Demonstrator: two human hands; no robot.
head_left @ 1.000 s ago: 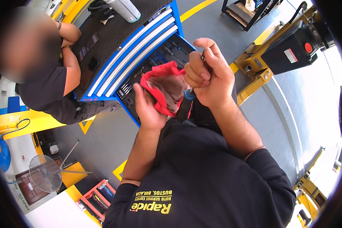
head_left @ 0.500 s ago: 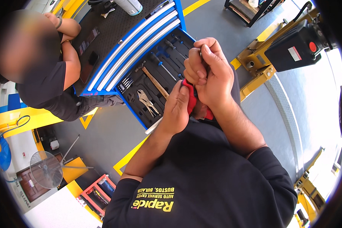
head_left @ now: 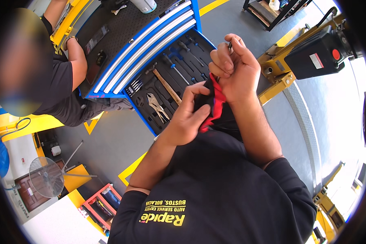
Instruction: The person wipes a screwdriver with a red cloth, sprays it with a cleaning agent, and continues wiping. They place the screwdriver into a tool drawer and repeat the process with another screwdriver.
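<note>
In front of my chest, my left hand [head_left: 188, 121] grips a crumpled red and black cloth [head_left: 218, 99] between thumb and fingers. The cloth reaches up to the heel of my right hand [head_left: 239, 71], which is raised just beyond it with its fingers curled in. A small dark thing [head_left: 230, 45] shows between the right thumb and forefinger, too little of it visible to name. Beyond my hands is an open tool drawer [head_left: 149, 124]. Locking pliers [head_left: 155, 105], a wooden-handled hammer [head_left: 166, 86] and a blue-and-black screwdriver [head_left: 175, 69] lie in its dark foam.
The blue tool cabinet [head_left: 140, 53] has a dark top bearing a spray can [head_left: 144, 5]. A person in a dark shirt [head_left: 53, 81] leans at its left side. A yellow lift post with a black motor box [head_left: 309, 57] stands right. Lower left are a fan [head_left: 46, 177] and red cart [head_left: 103, 207].
My right hand has risen slightly and moved right. The left fingers have shifted, and more of the red and black cloth shows. The person at the cabinet has moved an arm up and away.
</note>
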